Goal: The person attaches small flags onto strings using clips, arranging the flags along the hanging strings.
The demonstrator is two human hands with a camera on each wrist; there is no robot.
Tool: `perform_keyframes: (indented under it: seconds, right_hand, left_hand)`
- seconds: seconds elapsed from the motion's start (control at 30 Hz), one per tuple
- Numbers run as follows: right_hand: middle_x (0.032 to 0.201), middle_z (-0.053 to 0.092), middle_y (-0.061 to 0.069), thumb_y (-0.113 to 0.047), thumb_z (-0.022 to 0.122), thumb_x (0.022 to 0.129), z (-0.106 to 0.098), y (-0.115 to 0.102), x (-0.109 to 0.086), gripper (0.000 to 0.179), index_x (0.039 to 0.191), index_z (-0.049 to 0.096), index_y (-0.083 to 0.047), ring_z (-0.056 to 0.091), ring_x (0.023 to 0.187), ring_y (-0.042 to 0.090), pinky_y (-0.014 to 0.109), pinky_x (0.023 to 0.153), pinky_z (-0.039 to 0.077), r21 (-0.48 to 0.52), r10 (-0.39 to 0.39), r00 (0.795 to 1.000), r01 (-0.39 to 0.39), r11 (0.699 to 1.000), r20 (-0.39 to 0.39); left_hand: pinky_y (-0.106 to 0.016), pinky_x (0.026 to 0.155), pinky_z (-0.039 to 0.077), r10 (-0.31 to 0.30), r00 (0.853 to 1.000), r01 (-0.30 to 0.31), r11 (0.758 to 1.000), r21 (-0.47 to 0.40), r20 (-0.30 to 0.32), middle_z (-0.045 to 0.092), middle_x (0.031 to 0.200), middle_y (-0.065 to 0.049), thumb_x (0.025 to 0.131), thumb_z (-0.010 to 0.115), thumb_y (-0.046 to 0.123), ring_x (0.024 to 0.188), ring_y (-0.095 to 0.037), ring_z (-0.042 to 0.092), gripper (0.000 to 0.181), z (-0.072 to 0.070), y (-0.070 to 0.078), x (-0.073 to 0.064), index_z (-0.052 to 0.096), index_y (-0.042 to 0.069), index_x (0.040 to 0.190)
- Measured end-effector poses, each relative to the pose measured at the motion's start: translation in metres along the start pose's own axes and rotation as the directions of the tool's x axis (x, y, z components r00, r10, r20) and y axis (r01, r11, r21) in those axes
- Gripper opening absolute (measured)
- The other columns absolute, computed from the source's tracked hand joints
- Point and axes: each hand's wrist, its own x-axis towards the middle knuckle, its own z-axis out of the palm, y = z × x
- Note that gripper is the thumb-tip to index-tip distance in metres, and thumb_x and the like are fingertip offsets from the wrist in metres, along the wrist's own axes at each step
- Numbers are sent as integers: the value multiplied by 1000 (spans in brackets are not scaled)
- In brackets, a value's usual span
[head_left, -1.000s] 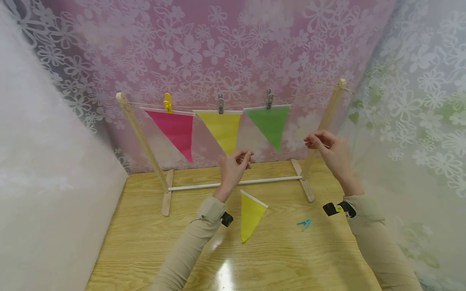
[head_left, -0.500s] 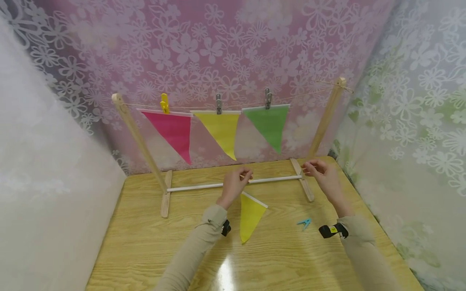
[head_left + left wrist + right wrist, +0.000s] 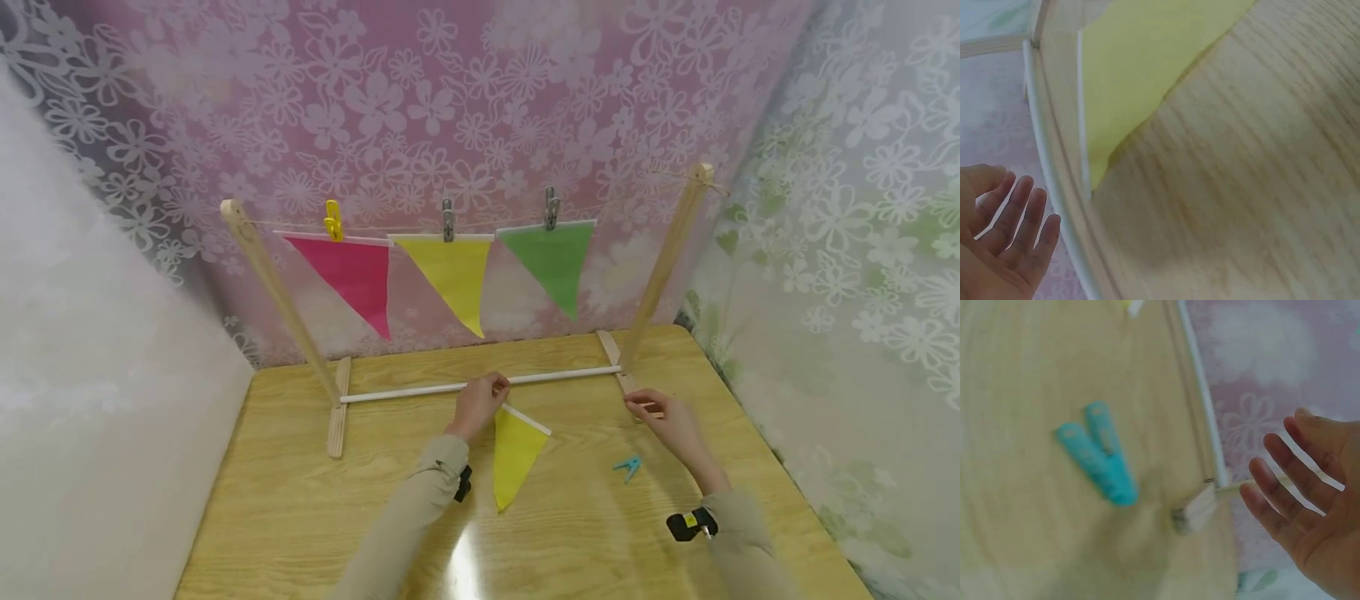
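Observation:
My left hand point(image 3: 480, 406) hovers just above the top corner of a loose yellow pennant point(image 3: 519, 458), its fingers loosely bent and holding nothing. In the left wrist view that pennant point(image 3: 1141, 75) lies flat on the table, its white edge point(image 3: 1084, 119) near the fingers. My right hand point(image 3: 671, 427) is over the table at the right, fingers relaxed, nothing in them. Closest to it is a light blue clothespin point(image 3: 628, 467) on the table. The right wrist view shows the same clothespin point(image 3: 1100, 456) apart from the fingers.
A wooden stand has a left post point(image 3: 281, 304), a right post point(image 3: 667, 258) and a white bottom rod point(image 3: 405, 392). From its string hang pink point(image 3: 348, 279), yellow point(image 3: 453, 275) and green point(image 3: 555, 262) pennants, held by one yellow clothespin point(image 3: 333, 221) and two grey ones.
Both hands have come down from in front of the hanging pennants toward the table, the left to the loose yellow pennant, the right toward the blue clothespin. The pennants and clothespin stay in place.

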Motion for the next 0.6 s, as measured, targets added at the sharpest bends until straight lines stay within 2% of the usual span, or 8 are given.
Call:
perform_keyframes:
  seconds: [0.1, 0.2, 0.27, 0.37, 0.5, 0.6]
  right_hand:
    - [110, 74, 14, -21, 64, 102, 11, 7, -14, 23, 116, 73, -6, 70, 94, 36, 49, 77, 59, -29, 29, 999, -28, 999, 36]
    - [110, 74, 13, -18, 65, 101, 21, 11, -28, 20, 115, 74, -6, 70, 96, 33, 47, 79, 59, -52, 51, 995, -46, 998, 89]
    - [111, 74, 13, -14, 66, 100, 26, 13, -36, 19, 115, 74, -5, 70, 98, 34, 47, 81, 60, -59, 47, 991, -40, 997, 126]
    - [113, 74, 13, -6, 66, 98, 29, 16, -45, 19, 115, 74, -3, 69, 103, 37, 48, 84, 58, -55, 22, 980, -12, 998, 196]
    - [120, 70, 19, 6, 65, 94, 27, 21, -50, 25, 116, 73, 0, 64, 111, 44, 54, 89, 55, -32, -63, 951, 76, 997, 304]
    - [126, 65, 25, 13, 63, 91, 25, 22, -50, 30, 116, 73, 2, 59, 115, 51, 58, 91, 53, 8, -125, 921, 131, 991, 368]
  left_hand:
    - [-31, 68, 58, -2, 1000, 2, 1000, 9, 10, 75, 103, -6, 101, 66, 17, 87, -19, 72, 16, 6, -7, 1, 75, 7, 111]
    - [-31, 66, 57, -1, 1000, 1, 999, 46, 14, 75, 100, -7, 100, 66, 14, 82, -19, 70, 16, 10, -12, 0, 76, 6, 110]
    - [-30, 65, 56, 3, 1000, -4, 996, 88, 13, 74, 99, -8, 99, 67, 13, 80, -19, 68, 14, 13, -16, -2, 76, 6, 108]
    - [-32, 66, 55, 4, 1000, -6, 995, 101, 23, 71, 100, -11, 97, 69, 9, 82, -22, 66, 13, 15, -19, -4, 76, 6, 107]
    - [-37, 71, 56, 8, 999, -12, 996, 89, 43, 67, 104, -13, 93, 74, 6, 89, -27, 63, 15, 15, -20, -5, 75, 5, 108]
    - [-39, 75, 56, 5, 998, -13, 992, 122, 62, 65, 106, -12, 90, 78, 8, 94, -28, 62, 18, 17, -21, -5, 75, 7, 108]
